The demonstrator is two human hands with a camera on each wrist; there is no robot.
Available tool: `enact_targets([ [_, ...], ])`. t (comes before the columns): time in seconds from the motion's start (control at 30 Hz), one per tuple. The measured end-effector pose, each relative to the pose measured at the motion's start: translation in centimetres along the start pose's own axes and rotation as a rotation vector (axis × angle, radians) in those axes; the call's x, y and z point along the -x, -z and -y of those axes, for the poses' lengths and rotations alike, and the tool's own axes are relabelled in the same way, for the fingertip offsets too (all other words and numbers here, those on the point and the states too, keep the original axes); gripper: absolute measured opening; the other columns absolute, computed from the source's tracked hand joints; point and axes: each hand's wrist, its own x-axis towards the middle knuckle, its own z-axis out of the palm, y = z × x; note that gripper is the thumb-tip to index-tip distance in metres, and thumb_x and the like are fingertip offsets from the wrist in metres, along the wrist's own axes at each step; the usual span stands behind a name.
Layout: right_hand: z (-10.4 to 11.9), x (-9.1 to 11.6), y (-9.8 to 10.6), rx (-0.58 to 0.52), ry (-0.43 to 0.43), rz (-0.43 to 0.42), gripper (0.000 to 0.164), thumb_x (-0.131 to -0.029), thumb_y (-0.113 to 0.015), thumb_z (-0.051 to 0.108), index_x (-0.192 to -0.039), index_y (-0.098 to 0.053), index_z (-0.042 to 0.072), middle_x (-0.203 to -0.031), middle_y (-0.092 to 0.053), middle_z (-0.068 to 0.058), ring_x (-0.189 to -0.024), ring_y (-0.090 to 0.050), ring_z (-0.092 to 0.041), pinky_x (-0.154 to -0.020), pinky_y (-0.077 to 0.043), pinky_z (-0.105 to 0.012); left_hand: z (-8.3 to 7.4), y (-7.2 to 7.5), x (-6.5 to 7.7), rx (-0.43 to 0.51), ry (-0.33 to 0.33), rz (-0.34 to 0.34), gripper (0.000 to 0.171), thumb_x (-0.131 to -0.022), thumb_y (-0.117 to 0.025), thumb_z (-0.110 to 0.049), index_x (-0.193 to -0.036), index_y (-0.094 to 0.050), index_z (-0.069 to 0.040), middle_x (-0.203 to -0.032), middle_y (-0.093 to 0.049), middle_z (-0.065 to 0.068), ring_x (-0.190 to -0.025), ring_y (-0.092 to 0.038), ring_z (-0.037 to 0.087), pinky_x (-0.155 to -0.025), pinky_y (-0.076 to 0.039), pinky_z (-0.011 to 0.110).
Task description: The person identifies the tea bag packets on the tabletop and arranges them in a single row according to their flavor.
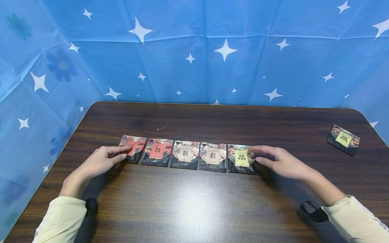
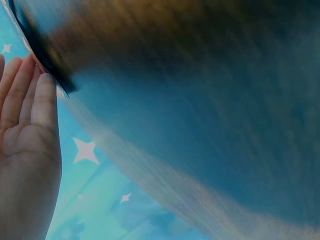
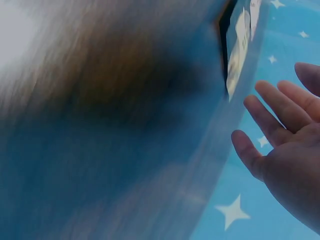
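Observation:
Several tea packets lie side by side in a row across the table in the head view. From the left come a red-label packet [image 1: 138,147], a second red-label packet [image 1: 157,151], two beige-label packets [image 1: 185,153] and a yellow-green-label packet [image 1: 242,158]. My left hand [image 1: 96,162] rests its extended fingertips on the leftmost red-label packet. At the row's other end, my right hand [image 1: 287,163] has its fingers stretched out at the right edge of the yellow-green-label packet. In the right wrist view, the right hand's fingers [image 3: 272,117] are spread and hold nothing.
Another yellow-green-label tea packet [image 1: 343,139] lies tilted near the right end of the dark wooden table [image 1: 146,206]. Behind the table hangs a blue cloth [image 1: 170,71] with white stars. Black wrist straps [image 1: 314,212] show at both sleeves.

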Motion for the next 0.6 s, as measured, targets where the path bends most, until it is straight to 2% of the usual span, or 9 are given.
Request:
enact_targets([
  [0.1,-0.4,0.5,0.8,-0.005,-0.016,-0.015,0.037,-0.096,-0.048,0.017,-0.131,-0.048,0.004,-0.13,-0.05,-0.014,-0.122,-0.041,-0.032,-0.092,-0.035,-0.052,0.0,0.0,0.0,-0.011,-0.003,-0.002,0.044,-0.094,-0.052,-0.028,-0.133,-0.049,-0.009,-0.128,-0.046,0.025,-0.081,-0.047,0.026,-0.068,-0.035,0.037],
  [0.2,-0.9,1.2,1.8,0.01,-0.041,-0.034,0.037,-0.097,-0.047,0.019,-0.131,-0.048,0.004,-0.13,-0.05,-0.014,-0.122,-0.041,-0.033,-0.09,-0.037,-0.052,-0.1,0.0,0.1,-0.015,-0.016,-0.009,0.043,-0.094,-0.052,-0.027,-0.133,-0.05,-0.009,-0.126,-0.048,0.024,-0.079,-0.049,0.025,-0.068,-0.035,0.037],
  [0.27,-1.3,1.6,2.4,0.015,-0.054,-0.048,0.038,-0.097,-0.046,0.019,-0.131,-0.047,0.003,-0.13,-0.049,-0.016,-0.121,-0.041,-0.034,-0.088,-0.038,-0.052,-0.2,0.0,0.1,-0.014,-0.018,-0.011,0.043,-0.094,-0.052,-0.028,-0.132,-0.05,-0.008,-0.128,-0.047,0.025,-0.089,-0.052,0.031,-0.07,-0.038,0.04],
  [0.33,-1.8,2.2,3.1,0.035,-0.073,-0.066,0.038,-0.097,-0.046,0.019,-0.131,-0.047,0.003,-0.131,-0.048,-0.017,-0.121,-0.041,-0.035,-0.087,-0.039,-0.051,-0.2,0.0,0.1,-0.021,-0.024,-0.015,0.043,-0.094,-0.052,-0.029,-0.132,-0.05,-0.008,-0.131,-0.044,0.026,-0.101,-0.048,0.031,-0.072,-0.037,0.04],
  [0.43,-2.9,3.2,4.3,0.068,-0.11,-0.095,0.038,-0.098,-0.044,0.02,-0.132,-0.046,0.002,-0.131,-0.047,-0.02,-0.119,-0.042,-0.037,-0.085,-0.04,-0.051,-0.2,0.0,0.1,-0.019,-0.027,-0.013,0.043,-0.094,-0.052,-0.028,-0.132,-0.05,-0.008,-0.13,-0.045,0.026,-0.094,-0.05,0.031,-0.071,-0.037,0.04],
  [0.5,-4.0,3.8,5.2,0.095,-0.145,-0.113,0.039,-0.098,-0.043,0.021,-0.133,-0.045,0.002,-0.131,-0.046,-0.021,-0.118,-0.042,-0.038,-0.084,-0.04,-0.052,-0.1,0.0,0.1,-0.018,-0.032,-0.013,0.043,-0.094,-0.052,-0.028,-0.132,-0.05,-0.008,-0.129,-0.046,0.025,-0.09,-0.049,0.029,-0.07,-0.037,0.04],
  [0.6,-7.3,4.9,6.5,0.112,-0.219,-0.139,0.043,-0.099,-0.041,0.025,-0.134,-0.041,0.001,-0.132,-0.042,-0.024,-0.118,-0.039,-0.043,-0.083,-0.038,-0.055,-0.1,0.0,0.1,-0.016,-0.032,-0.013,0.043,-0.094,-0.052,-0.027,-0.132,-0.05,-0.008,-0.13,-0.045,0.026,-0.1,-0.049,0.032,-0.074,-0.038,0.043],
])
